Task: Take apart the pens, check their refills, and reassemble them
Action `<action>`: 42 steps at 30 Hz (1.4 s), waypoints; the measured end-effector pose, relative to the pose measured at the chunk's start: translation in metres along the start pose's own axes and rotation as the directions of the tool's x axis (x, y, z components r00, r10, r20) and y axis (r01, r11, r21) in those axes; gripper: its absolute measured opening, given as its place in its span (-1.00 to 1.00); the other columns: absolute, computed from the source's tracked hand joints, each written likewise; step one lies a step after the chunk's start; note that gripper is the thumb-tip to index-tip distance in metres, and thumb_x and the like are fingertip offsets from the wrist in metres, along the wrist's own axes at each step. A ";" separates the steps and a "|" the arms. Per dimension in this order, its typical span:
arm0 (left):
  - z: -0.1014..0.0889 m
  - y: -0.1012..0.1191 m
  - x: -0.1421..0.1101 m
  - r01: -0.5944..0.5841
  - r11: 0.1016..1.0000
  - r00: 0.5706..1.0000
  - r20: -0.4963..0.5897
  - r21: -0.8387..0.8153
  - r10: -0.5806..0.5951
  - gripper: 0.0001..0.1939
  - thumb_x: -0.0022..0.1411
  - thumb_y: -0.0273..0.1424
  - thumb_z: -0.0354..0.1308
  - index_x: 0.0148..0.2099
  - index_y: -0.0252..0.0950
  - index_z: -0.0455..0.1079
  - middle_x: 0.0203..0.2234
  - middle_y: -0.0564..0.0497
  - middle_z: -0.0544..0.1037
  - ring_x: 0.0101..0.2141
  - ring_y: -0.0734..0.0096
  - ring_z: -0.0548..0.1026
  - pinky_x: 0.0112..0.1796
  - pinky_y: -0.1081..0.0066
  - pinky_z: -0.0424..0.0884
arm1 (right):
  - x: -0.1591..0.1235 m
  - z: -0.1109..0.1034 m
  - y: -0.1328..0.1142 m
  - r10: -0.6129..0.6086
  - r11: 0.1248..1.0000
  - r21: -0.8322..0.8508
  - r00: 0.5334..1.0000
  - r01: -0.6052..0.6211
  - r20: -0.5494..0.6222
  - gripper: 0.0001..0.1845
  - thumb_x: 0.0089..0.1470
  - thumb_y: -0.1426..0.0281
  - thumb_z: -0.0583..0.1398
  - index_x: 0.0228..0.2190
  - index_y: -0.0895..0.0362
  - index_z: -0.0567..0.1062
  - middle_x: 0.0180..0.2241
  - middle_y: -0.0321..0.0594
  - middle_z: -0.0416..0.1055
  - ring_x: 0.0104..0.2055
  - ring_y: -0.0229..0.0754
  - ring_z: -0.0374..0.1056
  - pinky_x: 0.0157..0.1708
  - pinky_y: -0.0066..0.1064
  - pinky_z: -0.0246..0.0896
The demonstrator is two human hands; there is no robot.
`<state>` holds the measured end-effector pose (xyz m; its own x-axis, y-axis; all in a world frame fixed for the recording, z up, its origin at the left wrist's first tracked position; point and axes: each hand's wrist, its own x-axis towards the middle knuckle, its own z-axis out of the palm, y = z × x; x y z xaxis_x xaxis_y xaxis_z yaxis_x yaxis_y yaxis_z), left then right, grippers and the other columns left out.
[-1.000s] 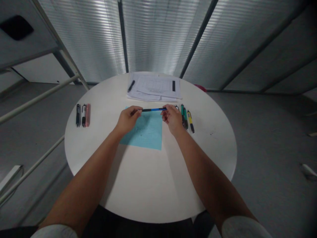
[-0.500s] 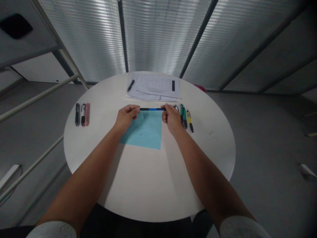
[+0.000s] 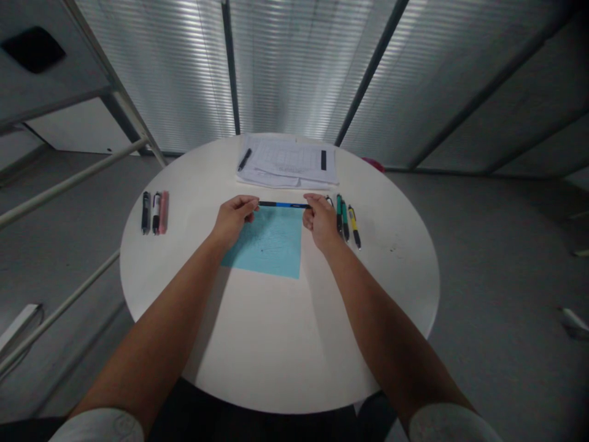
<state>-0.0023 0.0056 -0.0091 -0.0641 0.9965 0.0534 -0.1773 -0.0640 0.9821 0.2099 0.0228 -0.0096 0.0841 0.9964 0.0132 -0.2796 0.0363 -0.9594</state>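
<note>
so the blue-and-black pen (image 3: 281,205) runs left-right by the blue sheet (image 3: 271,248)'s far edge — left hand (image 3: 232,220) pinching one end, right hand (image 3: 321,221) the other — both grips closed, neither hand really nearer.

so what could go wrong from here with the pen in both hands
The blue-and-black pen is held only near its ends by the left hand and right hand, so it might slip and drop on or near the blue sheet.

The right hand is also close beside the green pens; a sideways move could knock them out of place.
</note>
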 end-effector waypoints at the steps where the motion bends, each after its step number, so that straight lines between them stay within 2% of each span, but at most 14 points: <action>1: 0.000 -0.001 0.000 -0.005 1.000 1.000 0.003 -0.007 0.005 -0.86 0.07 -0.35 0.30 -0.31 -0.30 0.52 -0.45 0.00 0.49 -0.54 0.57 0.32 -0.48 0.46 0.23 | 0.000 0.000 0.000 0.004 1.000 0.006 1.000 -0.004 -0.001 -0.82 0.05 0.24 0.23 -0.37 0.05 0.37 -0.80 -0.60 -0.02 -0.78 -0.41 -0.10 -0.75 -0.54 -0.26; 7: -0.002 -0.005 0.003 -0.017 1.000 1.000 -0.007 0.017 0.017 -0.81 0.10 -0.27 0.30 -0.32 -0.29 0.52 -0.47 0.01 0.47 -0.54 0.56 0.32 -0.48 0.45 0.24 | -0.001 0.000 -0.002 0.037 0.999 -0.005 0.999 -0.037 -0.006 -0.85 0.03 0.28 0.22 -0.35 0.06 0.39 -0.79 -0.57 0.07 -0.75 -0.40 0.01 -0.72 -0.56 -0.16; 13: -0.002 -0.004 0.003 -0.023 1.000 1.000 -0.004 0.002 0.023 -0.83 0.11 -0.28 0.29 -0.33 -0.29 0.52 -0.47 0.01 0.46 -0.54 0.57 0.32 -0.48 0.45 0.23 | 0.000 0.000 -0.002 0.074 0.997 0.023 0.997 -0.074 -0.013 -0.86 -0.02 0.31 0.21 -0.35 0.07 0.42 -0.75 -0.52 0.18 -0.72 -0.40 0.11 -0.70 -0.58 -0.08; 21: -0.003 -0.002 0.002 0.003 0.997 1.000 0.028 -0.077 -0.001 -0.87 0.03 -0.42 0.32 -0.30 -0.31 0.55 -0.47 0.02 0.47 -0.53 0.58 0.34 -0.49 0.47 0.22 | -0.002 -0.001 -0.004 0.088 0.996 0.017 0.996 -0.088 -0.022 -0.80 -0.08 0.26 0.24 -0.36 0.08 0.44 -0.64 -0.47 0.31 -0.70 -0.43 0.16 -0.69 -0.57 -0.05; 31: -0.001 -0.001 0.003 0.017 0.995 1.000 0.003 -0.095 -0.017 -0.81 0.04 -0.30 0.35 -0.34 -0.32 0.52 -0.49 0.04 0.44 -0.56 0.59 0.31 -0.51 0.47 0.20 | 0.000 -0.003 -0.002 0.073 0.997 0.015 0.997 -0.073 0.007 -0.77 -0.14 0.28 0.27 -0.36 0.08 0.44 -0.52 -0.42 0.42 -0.68 -0.43 0.21 -0.70 -0.55 -0.06; 37: -0.002 0.001 0.002 0.029 0.992 1.000 0.013 -0.125 -0.028 -0.83 0.00 -0.35 0.36 -0.34 -0.32 0.52 -0.48 0.04 0.45 -0.56 0.59 0.31 -0.51 0.47 0.20 | -0.002 0.000 -0.002 0.032 0.999 -0.040 0.999 -0.032 -0.003 -0.71 -0.06 0.14 0.28 -0.39 0.09 0.44 -0.67 -0.49 0.27 -0.71 -0.43 0.14 -0.71 -0.56 -0.09; 42: -0.003 0.000 0.002 0.034 0.988 0.999 0.021 -0.151 -0.031 -0.83 0.01 -0.37 0.35 -0.32 -0.31 0.53 -0.48 0.05 0.44 -0.56 0.59 0.32 -0.50 0.47 0.22 | -0.001 0.000 -0.001 0.015 0.998 -0.058 1.000 -0.015 0.001 -0.73 -0.05 0.16 0.28 -0.40 0.09 0.43 -0.70 -0.50 0.25 -0.71 -0.42 0.13 -0.71 -0.56 -0.11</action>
<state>-0.0053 0.0077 -0.0092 -0.0378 0.9989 0.0270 -0.3254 -0.0379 0.9448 0.2104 0.0217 -0.0091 0.0795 0.9968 -0.0007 -0.2251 0.0172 -0.9742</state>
